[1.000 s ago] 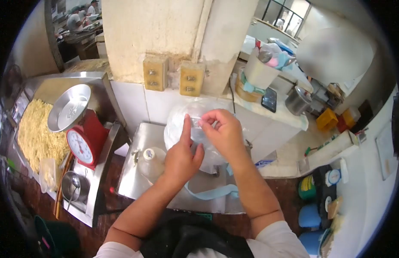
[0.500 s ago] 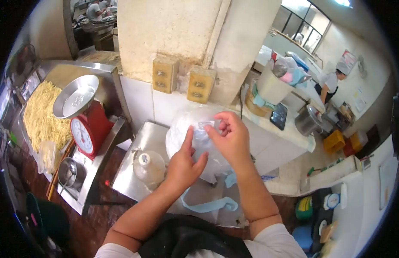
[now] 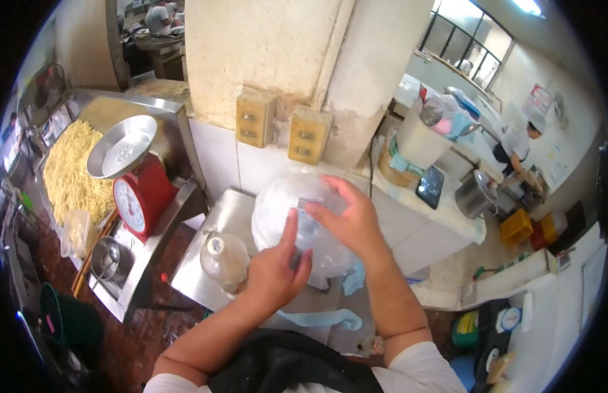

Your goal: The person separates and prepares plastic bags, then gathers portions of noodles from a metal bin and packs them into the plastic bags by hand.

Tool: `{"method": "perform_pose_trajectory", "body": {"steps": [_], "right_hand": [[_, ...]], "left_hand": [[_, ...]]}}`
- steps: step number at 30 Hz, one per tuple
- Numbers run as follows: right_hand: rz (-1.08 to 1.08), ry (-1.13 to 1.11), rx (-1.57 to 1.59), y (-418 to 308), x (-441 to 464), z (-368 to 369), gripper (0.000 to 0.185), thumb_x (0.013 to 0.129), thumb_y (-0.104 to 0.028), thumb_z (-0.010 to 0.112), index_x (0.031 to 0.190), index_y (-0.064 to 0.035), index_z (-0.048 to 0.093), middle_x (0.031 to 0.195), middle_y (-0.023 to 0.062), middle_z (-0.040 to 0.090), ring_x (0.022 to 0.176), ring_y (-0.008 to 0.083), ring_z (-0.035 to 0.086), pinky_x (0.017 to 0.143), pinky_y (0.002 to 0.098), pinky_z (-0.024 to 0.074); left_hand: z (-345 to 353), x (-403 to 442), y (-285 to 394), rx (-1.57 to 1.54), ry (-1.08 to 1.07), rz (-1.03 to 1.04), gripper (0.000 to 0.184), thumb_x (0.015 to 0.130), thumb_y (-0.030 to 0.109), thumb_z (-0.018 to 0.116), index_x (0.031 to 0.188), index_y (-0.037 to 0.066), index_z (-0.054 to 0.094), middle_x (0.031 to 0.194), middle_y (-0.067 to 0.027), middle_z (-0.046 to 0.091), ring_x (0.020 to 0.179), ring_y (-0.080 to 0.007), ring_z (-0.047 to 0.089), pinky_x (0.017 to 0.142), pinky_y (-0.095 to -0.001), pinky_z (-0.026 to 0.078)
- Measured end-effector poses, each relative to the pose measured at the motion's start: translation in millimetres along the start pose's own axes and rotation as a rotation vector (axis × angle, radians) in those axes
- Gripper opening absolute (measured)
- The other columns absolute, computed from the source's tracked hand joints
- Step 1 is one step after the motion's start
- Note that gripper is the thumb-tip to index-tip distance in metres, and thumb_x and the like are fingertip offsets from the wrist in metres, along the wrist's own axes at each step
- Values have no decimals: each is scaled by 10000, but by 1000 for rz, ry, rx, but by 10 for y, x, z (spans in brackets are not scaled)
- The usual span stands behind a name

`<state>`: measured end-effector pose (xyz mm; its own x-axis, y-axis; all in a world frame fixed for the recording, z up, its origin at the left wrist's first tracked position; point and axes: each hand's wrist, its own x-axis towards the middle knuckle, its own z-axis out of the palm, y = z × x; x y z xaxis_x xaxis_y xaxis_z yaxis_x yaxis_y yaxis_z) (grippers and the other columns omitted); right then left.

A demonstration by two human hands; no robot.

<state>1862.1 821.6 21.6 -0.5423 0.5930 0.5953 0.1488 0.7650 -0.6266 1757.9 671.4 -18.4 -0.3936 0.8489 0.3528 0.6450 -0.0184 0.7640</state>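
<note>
A rounded, translucent plastic bag [image 3: 277, 213] stands on the metal table before me, its contents unclear. On its upper face is a small white label with dark print [image 3: 308, 204]. My left hand [image 3: 277, 272] is open, its index finger stretched up to the label's lower left and its thumb apart. My right hand [image 3: 350, 219] reaches over the bag's right side, thumb at the label's right edge and index finger spread along the top; its other fingers are partly hidden. Left of the bag sits a clear round bottle with a white cap [image 3: 215, 246].
Light blue strips [image 3: 323, 319] lie near my apron. At left are a red scale [image 3: 143, 196] with a metal pan, a noodle heap [image 3: 74, 170] and a metal pot [image 3: 110, 259]. A phone [image 3: 431, 187] rests on the right ledge. A co-worker [image 3: 516, 141] stands beyond.
The label has shifted slightly down and left with my hands. My right fingers have uncurled and now spread over the bag. The far co-worker has leaned forward.
</note>
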Motion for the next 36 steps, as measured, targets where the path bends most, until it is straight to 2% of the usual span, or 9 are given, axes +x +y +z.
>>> {"method": "perform_pose_trajectory", "body": {"steps": [3, 5, 12, 15, 20, 26, 29, 33, 36], "right_hand": [[127, -69, 93, 91, -41, 56, 394, 784, -248, 778, 1075, -9, 660, 1001, 142, 684, 949, 224, 648, 837, 311, 495], [190, -90, 165, 150, -71, 68, 364, 801, -266, 770, 1040, -9, 671, 964, 125, 686, 899, 184, 643, 789, 291, 494], [278, -97, 197, 142, -101, 53, 252, 869, -211, 695, 985, 10, 668, 878, 124, 679, 798, 189, 635, 725, 293, 493], [17, -41, 86, 86, -124, 66, 221, 897, -185, 655, 977, 21, 662, 848, 129, 676, 778, 189, 635, 720, 294, 494], [346, -137, 264, 270, -153, 27, 328, 822, -197, 738, 1043, 30, 650, 931, 147, 682, 851, 198, 645, 773, 291, 497], [85, -156, -1, 138, -142, 14, 386, 789, -173, 754, 1108, 12, 641, 1008, 128, 686, 916, 183, 643, 823, 295, 495], [256, -220, 126, 119, -148, -7, 377, 787, -149, 743, 1113, 10, 640, 1041, 114, 681, 951, 193, 638, 852, 302, 488], [248, -206, 116, -7, -128, -126, 356, 788, -117, 723, 1115, -2, 645, 1049, 106, 676, 959, 193, 627, 850, 303, 485], [81, 86, 15, -116, -222, -304, 340, 764, -79, 731, 1089, -15, 656, 1072, 100, 675, 978, 168, 615, 821, 306, 487]], "left_hand": [[-8, 124, 22, 146, -77, 66, 818, 824, 130, 630, 1508, 55, 189, 624, -140, 562, 571, -326, 610, 544, -409, 474], [17, 178, -21, 45, -89, -1, 760, 837, 191, 591, 1490, 62, 223, 707, -233, 629, 625, -440, 610, 587, -534, 475], [94, 103, -113, 16, -84, -11, 775, 827, 183, 591, 1501, 97, 217, 720, -225, 627, 638, -430, 615, 604, -507, 488], [70, 81, -101, -42, -128, -56, 786, 826, 181, 593, 1509, 119, 208, 697, -204, 614, 641, -422, 616, 601, -495, 484], [109, -40, -202, -104, -135, -113, 805, 825, 170, 595, 1519, 131, 189, 678, -190, 596, 637, -414, 617, 613, -481, 489], [81, -81, -217, -139, -132, -116, 819, 818, 173, 603, 1520, 132, 183, 718, -211, 610, 682, -416, 632, 647, -478, 500], [126, -111, -298, -173, -87, -77, 817, 817, 178, 605, 1519, 130, 190, 733, -222, 615, 691, -418, 634, 654, -480, 504], [96, -146, -322, -170, -47, -15, 794, 819, 179, 606, 1511, 129, 219, 750, -219, 625, 694, -402, 641, 645, -465, 509], [-160, -292, -81, -123, -180, -169, 711, 817, 182, 615, 1466, 111, 334, 759, -212, 631, 676, -376, 643, 626, -442, 510]]}}
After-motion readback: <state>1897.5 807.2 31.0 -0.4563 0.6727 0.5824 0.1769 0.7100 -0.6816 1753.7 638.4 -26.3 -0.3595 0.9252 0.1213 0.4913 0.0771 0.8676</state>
